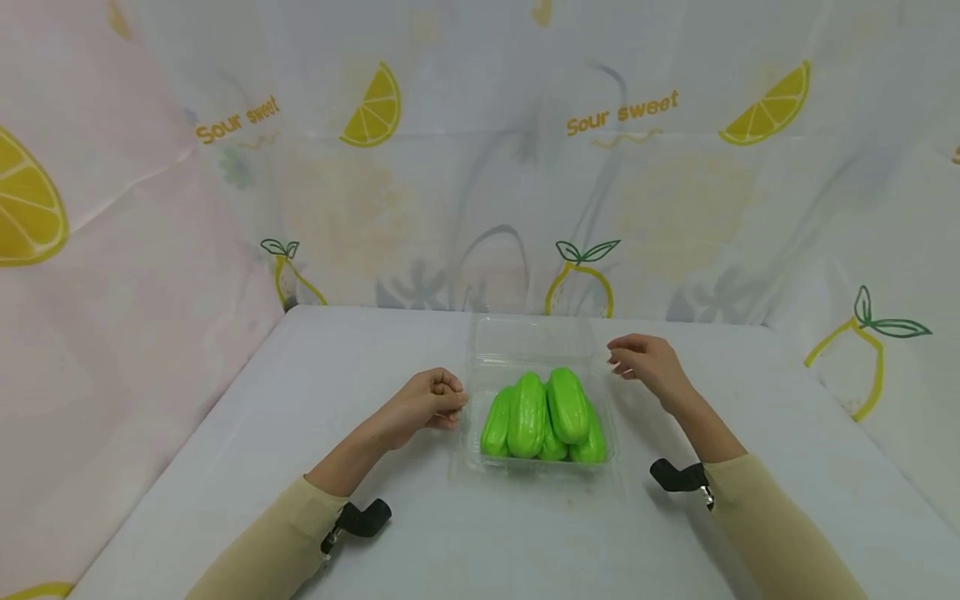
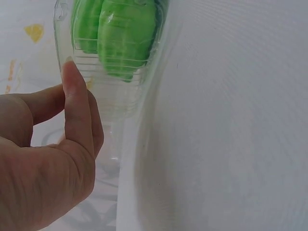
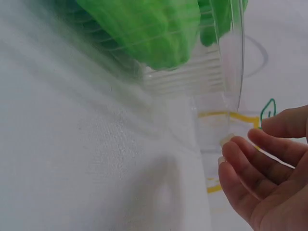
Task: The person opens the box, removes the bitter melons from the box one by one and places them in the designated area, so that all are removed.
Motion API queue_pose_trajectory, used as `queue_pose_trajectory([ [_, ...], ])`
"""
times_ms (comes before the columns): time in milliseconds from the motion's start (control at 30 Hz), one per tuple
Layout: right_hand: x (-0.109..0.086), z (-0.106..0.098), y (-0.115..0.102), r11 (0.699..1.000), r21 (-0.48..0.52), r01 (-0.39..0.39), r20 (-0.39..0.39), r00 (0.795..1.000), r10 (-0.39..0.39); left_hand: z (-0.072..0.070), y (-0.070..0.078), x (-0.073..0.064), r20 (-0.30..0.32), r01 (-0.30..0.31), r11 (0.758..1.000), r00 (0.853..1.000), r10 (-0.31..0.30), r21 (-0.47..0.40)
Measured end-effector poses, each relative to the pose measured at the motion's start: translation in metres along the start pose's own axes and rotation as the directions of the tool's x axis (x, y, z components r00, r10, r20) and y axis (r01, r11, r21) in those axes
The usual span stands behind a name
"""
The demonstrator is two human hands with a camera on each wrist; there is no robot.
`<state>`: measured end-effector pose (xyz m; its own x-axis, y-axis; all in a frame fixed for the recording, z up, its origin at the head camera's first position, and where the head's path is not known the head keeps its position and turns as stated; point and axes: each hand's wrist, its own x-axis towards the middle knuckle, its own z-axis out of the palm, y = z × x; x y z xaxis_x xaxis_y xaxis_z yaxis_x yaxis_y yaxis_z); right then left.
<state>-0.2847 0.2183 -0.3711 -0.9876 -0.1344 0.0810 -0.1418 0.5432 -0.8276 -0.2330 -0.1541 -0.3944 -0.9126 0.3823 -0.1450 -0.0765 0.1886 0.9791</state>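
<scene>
A clear plastic clamshell box [image 1: 543, 467] lies on the table with its lid [image 1: 532, 337] folded back, away from me. Several glossy, bright green, elongated vegetable-like pieces [image 1: 527, 417] are heaped inside, lumpy in the left wrist view. My left hand [image 1: 427, 406] pinches the box's left rim, thumb and fingers meeting at the clear edge [image 2: 57, 33]. Off the right side of the lid, my right hand [image 1: 647, 360] hovers with fingers loosely bent and nothing between them. In the right wrist view those fingertips [image 3: 228, 144] are beside the clear plastic.
A white cloth-covered table [image 1: 360, 333] carries the box near its middle. Behind and on both sides hang white curtains [image 1: 480, 167] printed with lemons and lettering. Black wrist mounts [image 1: 363, 518] stick out from both beige sleeves [image 1: 772, 525].
</scene>
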Motion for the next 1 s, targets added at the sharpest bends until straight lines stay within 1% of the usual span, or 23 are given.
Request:
queue_pose_trajectory([
  [100, -0.01, -0.001, -0.003, 1.0, 0.001, 0.022, 0.002, 1.0, -0.022, 0.001, -0.001, 0.0, 0.0, 0.005, 1.0, 1.0, -0.005, -0.003],
  [233, -0.021, -0.003, -0.006, 0.999, -0.01, 0.034, -0.016, 0.999, -0.034, 0.001, -0.001, 0.001, -0.002, 0.002, 1.0, 1.0, -0.002, 0.0],
  [367, -0.027, -0.005, -0.01, 0.999, -0.017, 0.037, -0.033, 0.999, -0.037, 0.001, -0.001, 0.002, -0.001, 0.004, 1.0, 1.0, -0.004, 0.008],
  [500, -0.032, -0.005, -0.015, 0.999, -0.03, 0.039, -0.031, 0.999, -0.04, 0.0, -0.001, 0.001, -0.001, 0.008, 1.0, 1.0, -0.008, 0.01],
  [600, -0.035, -0.004, -0.02, 0.997, -0.047, 0.057, -0.022, 0.998, -0.058, -0.001, -0.001, 0.001, -0.001, 0.0, 1.0, 1.0, 0.0, 0.013],
  [667, -0.038, -0.003, -0.024, 0.994, -0.068, 0.085, -0.016, 0.996, -0.086, -0.001, -0.001, 0.0, -0.004, 0.0, 1.0, 1.0, 0.0, 0.012],
  [833, -0.045, 0.003, -0.033, 0.98, -0.137, 0.141, 0.015, 0.99, -0.141, -0.001, 0.0, 0.0, -0.005, 0.014, 1.0, 1.0, -0.014, 0.007],
  [1000, -0.05, 0.009, -0.041, 0.975, -0.165, 0.146, 0.055, 0.989, -0.139, 0.0, 0.0, 0.002, -0.006, 0.025, 1.0, 1.0, -0.025, 0.003],
])
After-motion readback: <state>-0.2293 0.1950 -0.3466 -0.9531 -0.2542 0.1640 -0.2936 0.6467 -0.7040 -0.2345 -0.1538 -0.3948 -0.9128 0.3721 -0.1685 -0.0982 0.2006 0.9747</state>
